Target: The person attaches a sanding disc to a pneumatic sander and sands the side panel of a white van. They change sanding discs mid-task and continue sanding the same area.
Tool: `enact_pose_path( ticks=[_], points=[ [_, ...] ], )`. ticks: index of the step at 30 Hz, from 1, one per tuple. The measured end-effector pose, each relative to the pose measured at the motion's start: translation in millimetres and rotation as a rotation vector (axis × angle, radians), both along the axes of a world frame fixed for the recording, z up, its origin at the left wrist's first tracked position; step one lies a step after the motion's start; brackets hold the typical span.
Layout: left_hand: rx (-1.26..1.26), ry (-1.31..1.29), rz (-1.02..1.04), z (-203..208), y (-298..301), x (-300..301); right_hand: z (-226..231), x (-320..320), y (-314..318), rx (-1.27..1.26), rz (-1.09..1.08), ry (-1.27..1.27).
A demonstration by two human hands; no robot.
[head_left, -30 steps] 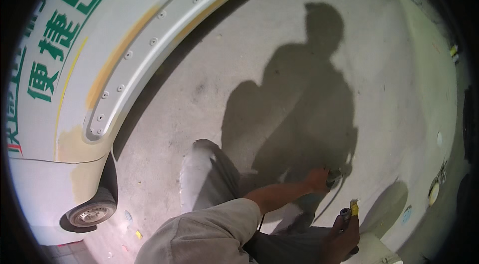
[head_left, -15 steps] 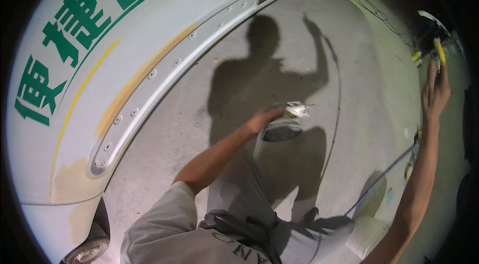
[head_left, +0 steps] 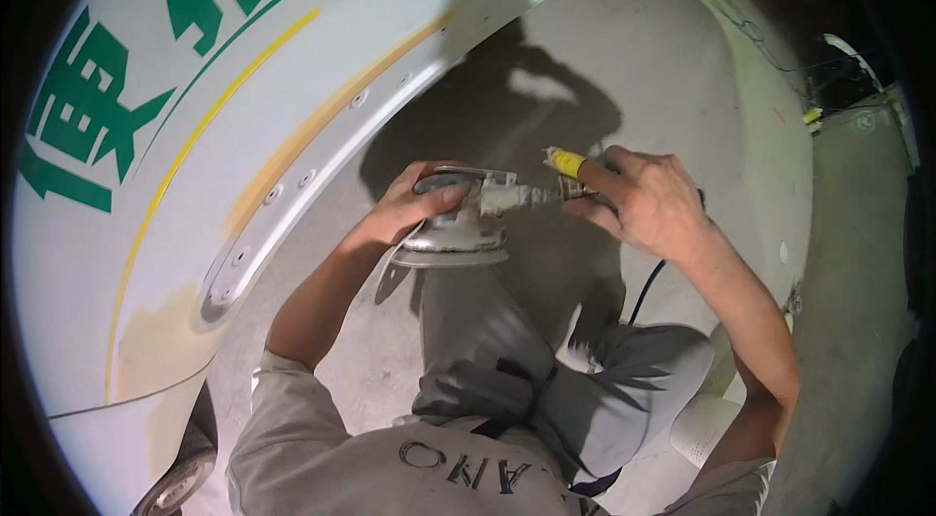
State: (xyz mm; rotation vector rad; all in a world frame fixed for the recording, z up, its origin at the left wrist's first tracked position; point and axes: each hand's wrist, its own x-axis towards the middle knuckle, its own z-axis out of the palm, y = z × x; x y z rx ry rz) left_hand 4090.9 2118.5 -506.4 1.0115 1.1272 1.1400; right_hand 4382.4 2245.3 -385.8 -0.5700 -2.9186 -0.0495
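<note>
sander: your left hand [head_left: 414, 209] cups the metal orbital sander [head_left: 453, 223] above your knees
hose end: right hand [head_left: 648, 204] pinches the yellow fitting [head_left: 565, 163]
handling: likely rigid, weighty — hold the domed top

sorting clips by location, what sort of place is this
Probably a vehicle body repair or paint shop. A white vehicle body panel with bare sanded patches stands on a dusty concrete floor, and the hands hold a round grey air-powered sander at its yellow hose fitting.

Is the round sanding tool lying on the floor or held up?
Held up. The left hand grips the sander from above, the right hand holds its hose fitting, above the person's knee.
</note>
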Motion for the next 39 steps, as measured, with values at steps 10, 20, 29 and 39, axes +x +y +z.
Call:
enact_pose_path(
  ticks=[10, 20, 29, 39],
  points=[
    [0.082, 0.158, 0.007, 27.8, -45.7, -3.8, -28.8, -29.1, -1.9, -0.341, 0.199, 0.066],
    [0.393, 0.542, 0.013, 49.0, -105.0, 17.0, -29.1, -29.4, -33.5, -0.849, 0.362, -0.103],
    [0.551, 0.606, 0.133, 40.0, -110.5, 31.4, -59.0, -30.1, -34.8, -0.944, 0.326, -0.189],
    [0.126, 0.686, 0.000, 19.7, -102.1, 40.3, -104.3, -85.6, -71.4, -1.005, 0.239, -0.199]
  ],
)
